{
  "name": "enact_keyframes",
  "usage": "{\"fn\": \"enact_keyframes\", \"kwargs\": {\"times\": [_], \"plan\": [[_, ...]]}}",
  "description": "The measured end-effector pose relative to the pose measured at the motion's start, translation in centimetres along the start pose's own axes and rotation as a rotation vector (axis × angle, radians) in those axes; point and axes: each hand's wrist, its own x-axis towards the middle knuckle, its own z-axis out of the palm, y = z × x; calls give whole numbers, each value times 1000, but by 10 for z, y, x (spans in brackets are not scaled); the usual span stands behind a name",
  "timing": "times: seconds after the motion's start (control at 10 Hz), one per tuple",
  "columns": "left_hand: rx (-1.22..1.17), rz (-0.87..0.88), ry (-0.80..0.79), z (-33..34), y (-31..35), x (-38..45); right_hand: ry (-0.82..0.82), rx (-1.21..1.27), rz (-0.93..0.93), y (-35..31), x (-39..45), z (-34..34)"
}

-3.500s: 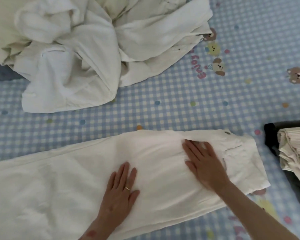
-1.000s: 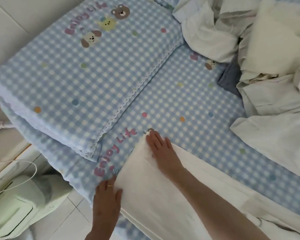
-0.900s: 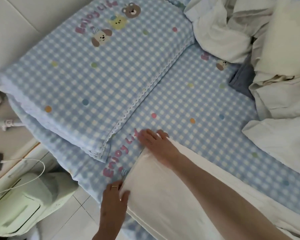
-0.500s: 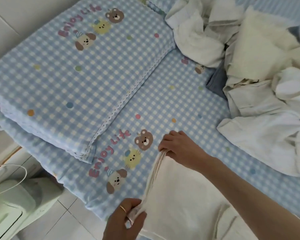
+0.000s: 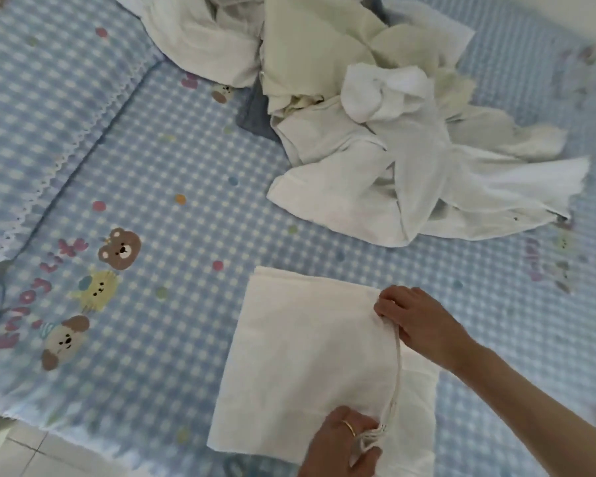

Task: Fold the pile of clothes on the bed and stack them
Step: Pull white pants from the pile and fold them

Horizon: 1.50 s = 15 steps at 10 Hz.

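Both hands pinch the hem end of the white trousers [image 5: 303, 349], the right hand [image 5: 418, 320] at the far corner and the left hand [image 5: 341, 445] at the near one, so the doubled-over edge stays taut and square as it lies over the layer beneath. The garment lies flat near the front edge of the bed [image 5: 186, 160], giving room to fold, while the unfolded pile [image 5: 375, 125] waits well apart toward the back, out of the way
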Motion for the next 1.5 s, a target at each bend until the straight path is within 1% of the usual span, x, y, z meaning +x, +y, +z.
{"fn": "enact_keyframes", "kwargs": {"times": [0.1, 0.2, 0.3, 0.4, 0.5, 0.6, 0.7, 0.8, 0.9, 1.0, 1.1, 1.2, 1.3, 1.4, 1.5], "plan": [[53, -82, -175, 50, 27, 39, -51, -19, 134, 33, -70, 8], [191, -63, -171, 90, 34, 64, -101, 14, 276, 62, -119, 30], [560, 160, 158, 116, 22, 64, -88, 149, 632, 65, -153, 63], [532, 208, 659, 82, -3, 52, 110, 694, 1261, 24, -161, 91], [464, -209, 1092, 27, -40, 45, -1, 844, 1488, -21, -160, 117], [244, -489, 961, -6, -59, 43, 24, 788, 1413, -44, -155, 132], [158, -497, 906, -22, -65, 46, 91, 926, 1403, -48, -151, 139], [86, -587, 826, -36, -62, 41, 207, 1051, 1408, -46, -156, 137], [-8, -528, 820, -44, -44, 31, 350, 1075, 1407, -44, -161, 116], [-4, -459, 818, -29, -5, 23, 465, 1027, 1377, -40, -185, 82], [-15, -380, 793, 10, 41, 34, 542, 917, 1408, -23, -239, 47], [-59, -273, 722, 69, 80, 62, 601, 789, 1475, 1, -306, 22], [-130, -185, 617, 143, 113, 99, 674, 719, 1548, 29, -383, 3], [-143, -129, 526, 220, 134, 134, 708, 639, 1614, 61, -461, -3], [-172, -79, 501, 296, 148, 169, 714, 544, 1674, 100, -535, -6]]}}
